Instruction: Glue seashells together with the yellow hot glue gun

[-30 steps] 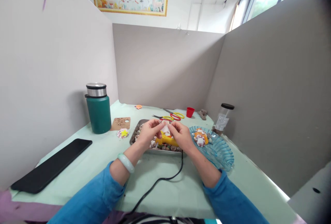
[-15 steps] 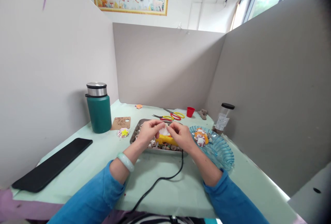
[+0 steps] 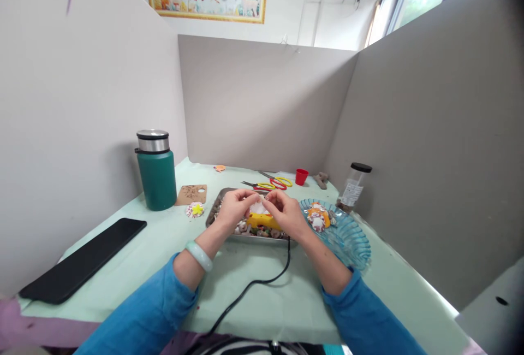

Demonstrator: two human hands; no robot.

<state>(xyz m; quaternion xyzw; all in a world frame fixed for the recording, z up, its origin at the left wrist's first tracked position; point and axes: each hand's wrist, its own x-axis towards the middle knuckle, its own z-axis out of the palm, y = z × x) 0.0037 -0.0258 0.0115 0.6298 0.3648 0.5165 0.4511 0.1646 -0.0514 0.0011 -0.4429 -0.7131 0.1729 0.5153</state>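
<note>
Above a metal tray [image 3: 215,214] of shells, my left hand [image 3: 236,208] and my right hand [image 3: 286,214] meet, thumbs and fingers pinched together. Between the fingertips is a small white piece [image 3: 259,208]; its kind is too small and partly hidden to tell. Just below, a yellow glue gun [image 3: 264,220] lies across the tray, partly covered by my right hand. Its black cord [image 3: 256,283] runs toward the table's front edge. Shells [image 3: 242,228] show around the gun.
At the left stand a green bottle [image 3: 156,180], a brown card [image 3: 191,195], a flower-topped decoration [image 3: 195,210] and a black slab [image 3: 85,259]. Scissors [image 3: 272,184] and a red cup [image 3: 302,177] lie behind. A blue plate [image 3: 354,243] and a jar [image 3: 352,188] are at the right.
My fingertips have shifted very slightly around the white piece. The tray, glue gun and other things stay where they were.
</note>
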